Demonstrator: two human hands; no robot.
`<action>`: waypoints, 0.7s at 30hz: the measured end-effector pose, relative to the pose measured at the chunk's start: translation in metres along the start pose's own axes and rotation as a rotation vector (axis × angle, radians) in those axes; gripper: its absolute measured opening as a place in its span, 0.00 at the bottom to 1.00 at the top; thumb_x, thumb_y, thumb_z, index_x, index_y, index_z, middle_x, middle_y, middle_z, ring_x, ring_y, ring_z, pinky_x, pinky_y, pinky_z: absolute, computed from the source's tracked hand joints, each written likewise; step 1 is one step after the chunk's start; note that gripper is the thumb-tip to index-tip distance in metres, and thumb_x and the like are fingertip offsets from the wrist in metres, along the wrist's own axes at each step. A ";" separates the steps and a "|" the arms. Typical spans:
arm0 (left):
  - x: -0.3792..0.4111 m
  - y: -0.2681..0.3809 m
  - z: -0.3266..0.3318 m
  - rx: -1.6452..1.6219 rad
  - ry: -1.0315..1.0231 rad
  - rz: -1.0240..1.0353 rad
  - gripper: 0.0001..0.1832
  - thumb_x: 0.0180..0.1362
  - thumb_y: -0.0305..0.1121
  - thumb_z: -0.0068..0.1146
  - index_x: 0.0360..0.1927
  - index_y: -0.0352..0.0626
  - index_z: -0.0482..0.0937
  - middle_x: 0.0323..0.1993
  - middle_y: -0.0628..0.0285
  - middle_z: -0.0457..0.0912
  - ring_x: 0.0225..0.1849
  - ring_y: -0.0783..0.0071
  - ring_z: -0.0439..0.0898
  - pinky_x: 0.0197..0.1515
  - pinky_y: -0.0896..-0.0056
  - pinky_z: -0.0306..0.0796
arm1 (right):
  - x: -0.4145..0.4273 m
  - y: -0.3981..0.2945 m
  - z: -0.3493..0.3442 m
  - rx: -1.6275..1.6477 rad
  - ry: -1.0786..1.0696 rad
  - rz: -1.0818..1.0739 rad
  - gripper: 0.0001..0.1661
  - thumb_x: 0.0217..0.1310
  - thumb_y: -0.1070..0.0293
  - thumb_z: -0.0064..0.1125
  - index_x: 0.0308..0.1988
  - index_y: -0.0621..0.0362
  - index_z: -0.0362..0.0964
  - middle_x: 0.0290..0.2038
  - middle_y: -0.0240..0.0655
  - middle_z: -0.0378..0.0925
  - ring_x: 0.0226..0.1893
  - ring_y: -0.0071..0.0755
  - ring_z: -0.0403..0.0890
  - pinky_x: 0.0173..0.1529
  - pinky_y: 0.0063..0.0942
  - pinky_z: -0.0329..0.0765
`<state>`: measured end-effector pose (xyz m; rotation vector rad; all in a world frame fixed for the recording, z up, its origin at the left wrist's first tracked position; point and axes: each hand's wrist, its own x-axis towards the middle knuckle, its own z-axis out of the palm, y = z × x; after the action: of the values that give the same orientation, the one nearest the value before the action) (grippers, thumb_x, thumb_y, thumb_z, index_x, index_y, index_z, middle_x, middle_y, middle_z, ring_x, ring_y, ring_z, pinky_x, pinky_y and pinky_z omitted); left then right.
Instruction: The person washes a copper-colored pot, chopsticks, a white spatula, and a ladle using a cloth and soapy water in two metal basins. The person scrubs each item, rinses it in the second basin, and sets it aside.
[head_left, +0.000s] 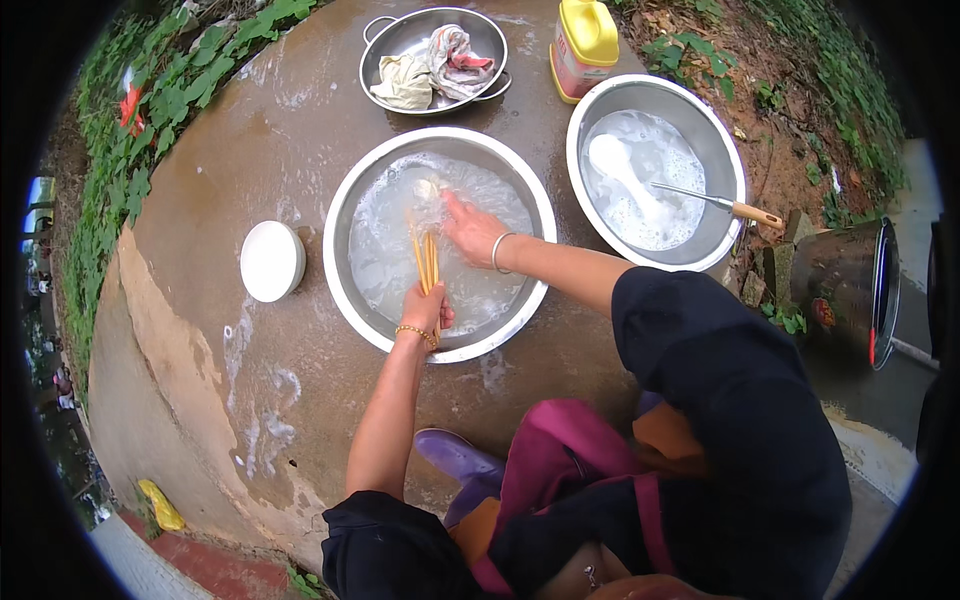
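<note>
Before me stands a large metal basin (341, 300) of cloudy, rippling water. My left hand (429, 307) is closed around a bundle of chopsticks (427, 259), whose far ends dip into the water. My right hand (476, 229), with a bangle at the wrist, reaches over the middle of the basin, fingers pointing at a small pale thing (427, 187) at the water's surface; whether it grips anything is unclear. Left of the basin is a white bowl (271, 261). A second metal basin (731, 161) holds suds, a white ladle or large spoon (626, 176) and a wooden-handled utensil (757, 215).
Beyond the basin, a two-handled metal pan (382, 46) holds crumpled cloths (457, 64). A yellow-capped jug (583, 52) stands by the second basin. At the right is a dark bucket (840, 274) near broken blocks. Green plants edge the wet concrete; a yellow wrapper (161, 506) lies lower left.
</note>
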<state>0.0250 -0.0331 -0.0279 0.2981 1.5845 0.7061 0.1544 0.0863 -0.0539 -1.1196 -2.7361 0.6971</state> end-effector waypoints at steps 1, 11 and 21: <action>0.004 -0.004 -0.002 0.017 0.016 -0.026 0.08 0.60 0.33 0.45 0.30 0.41 0.64 0.16 0.66 0.67 0.14 0.75 0.70 0.13 0.75 0.67 | -0.001 0.004 -0.007 -0.005 -0.024 0.010 0.14 0.49 0.72 0.50 0.40 0.60 0.69 0.54 0.48 0.61 0.51 0.51 0.67 0.49 0.40 0.70; -0.039 0.031 -0.028 -0.198 -0.122 -0.067 0.06 0.59 0.33 0.49 0.34 0.43 0.67 0.17 0.70 0.64 0.13 0.83 0.61 0.15 0.80 0.57 | 0.008 0.016 -0.028 0.258 -0.110 0.389 0.11 0.47 0.74 0.52 0.35 0.61 0.74 0.42 0.47 0.73 0.44 0.48 0.75 0.48 0.38 0.72; -0.023 0.037 -0.022 -0.029 0.023 0.081 0.07 0.62 0.35 0.42 0.32 0.45 0.62 0.17 0.68 0.65 0.11 0.81 0.59 0.13 0.77 0.55 | 0.006 -0.008 -0.067 0.658 -0.390 0.395 0.13 0.50 0.64 0.56 0.38 0.54 0.73 0.29 0.32 0.77 0.33 0.31 0.77 0.39 0.30 0.72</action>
<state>-0.0002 -0.0229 0.0128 0.3349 1.5895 0.7972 0.1627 0.1100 0.0091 -1.4491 -2.2188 1.8640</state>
